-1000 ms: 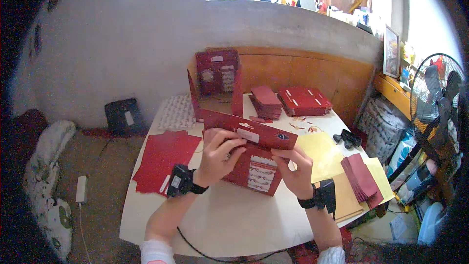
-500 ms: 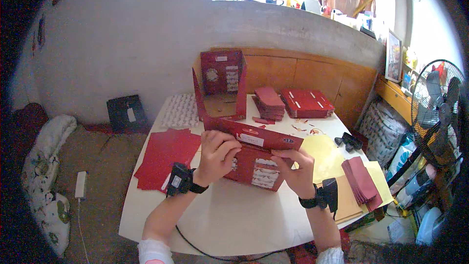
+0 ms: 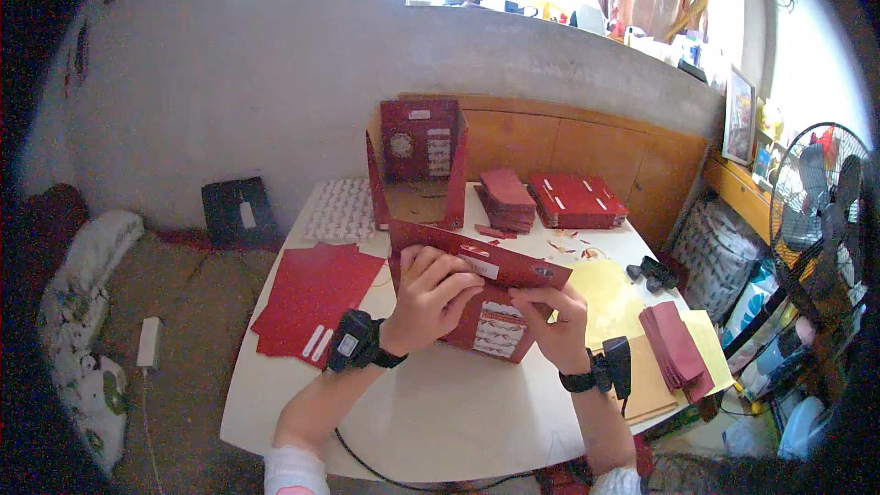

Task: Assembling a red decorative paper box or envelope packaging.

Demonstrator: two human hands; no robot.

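Note:
A dark red printed cardboard folder (image 3: 486, 321) is held up over the near middle of the table, its upper flap (image 3: 532, 266) standing at an angle above the front panel. The panel carries a white patterned block; a white label shows on the flap. My left hand (image 3: 435, 293) grips the folder along the fold, its fingers bent and covering part of the label and the panel's left side. At the right end of the fold my right hand (image 3: 557, 313) pinches the card between thumb and fingers. Both wrists wear black strapped devices.
Behind the folder stands an open red box (image 3: 377, 170). Flat red sheets (image 3: 316, 298) lie at left, stacked maroon pieces (image 3: 507, 200) and red folders (image 3: 577, 200) at the back. Yellow paper (image 3: 605, 298) and maroon strips (image 3: 674, 344) are at right, near a black fan (image 3: 820, 202).
My left hand has slid right along the fold, covering more of the label. The right hand stays pinched at its end. The view has shifted slightly.

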